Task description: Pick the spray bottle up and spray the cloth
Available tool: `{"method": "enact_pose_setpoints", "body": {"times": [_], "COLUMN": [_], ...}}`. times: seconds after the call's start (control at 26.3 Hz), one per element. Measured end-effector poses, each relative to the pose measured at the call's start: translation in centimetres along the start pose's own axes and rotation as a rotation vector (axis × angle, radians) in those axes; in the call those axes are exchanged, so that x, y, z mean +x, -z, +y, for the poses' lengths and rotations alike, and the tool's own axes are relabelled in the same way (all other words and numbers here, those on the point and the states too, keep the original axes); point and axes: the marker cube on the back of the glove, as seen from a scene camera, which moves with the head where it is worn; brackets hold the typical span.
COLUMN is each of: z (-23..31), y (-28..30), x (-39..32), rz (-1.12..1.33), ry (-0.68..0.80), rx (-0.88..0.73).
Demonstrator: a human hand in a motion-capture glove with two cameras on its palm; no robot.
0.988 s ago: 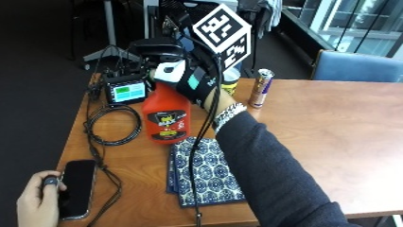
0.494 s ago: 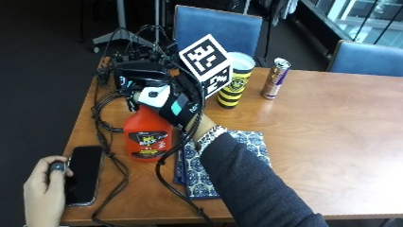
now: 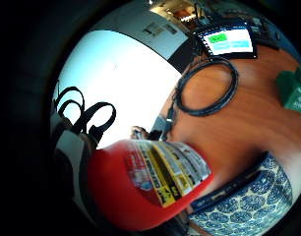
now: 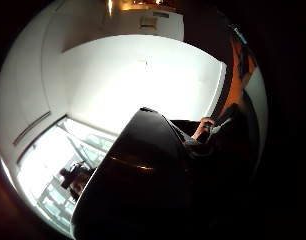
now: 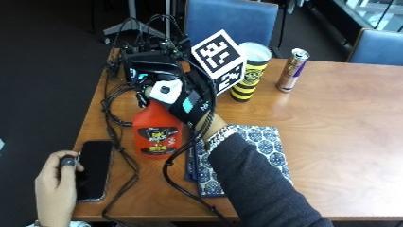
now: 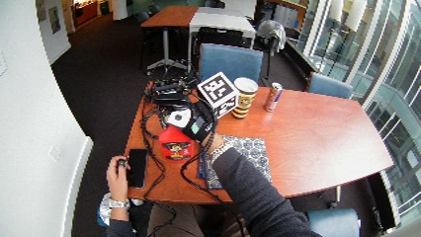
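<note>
Outside view. Spray bottle [image 5: 159, 135]: red plastic body, broad at the base, black-and-yellow label on its front; stands upright on the wooden table [image 5: 340, 118], near the left edge. Gloved right hand [image 5: 182, 101]: placed over the top of the bottle, fingers wrapped round its head and neck, gripping it. Cloth [image 5: 242, 158]: blue-and-white patterned, folded flat, lying just beside the bottle under the dark sleeve [image 5: 264, 189]. Black phone [image 5: 93, 169]: flat on the table near the bottle; the bare left hand [image 5: 55, 182] rests at its edge. Yellow-and-black cup [image 5: 250, 71] and slim drink can [image 5: 292, 70]: upright, farther back on the table.

Wide outside view. Same layout: bottle [image 6: 175, 145] upright under the hand [image 6: 192, 122], cloth [image 6: 243, 158] beside it, blue chair [image 6: 230, 63] behind the table.

Little finger side palm view. Bottle [image 3: 145, 184] close to the palm: red shoulder, label with yellow, black and white bands. Cloth [image 3: 254, 201] lies beside it. Coiled black cable [image 3: 208, 88] and a lit small screen [image 3: 229, 40] lie on the table beyond.

Thumb side palm view. A dark rounded shape [image 4: 138, 185] fills the near field; what it is cannot be told.
</note>
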Motion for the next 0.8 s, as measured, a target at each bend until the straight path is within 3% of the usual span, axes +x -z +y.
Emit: {"method": "enact_pose_setpoints", "body": {"times": [0.34, 0.8], "z": [-0.2, 1.4], "y": [-0.9, -2.3], "x": [0.7, 6.5], "rz": [-0.014, -0.08], "ry": [-0.003, -0.103], "rx": [-0.021, -0.165]}}
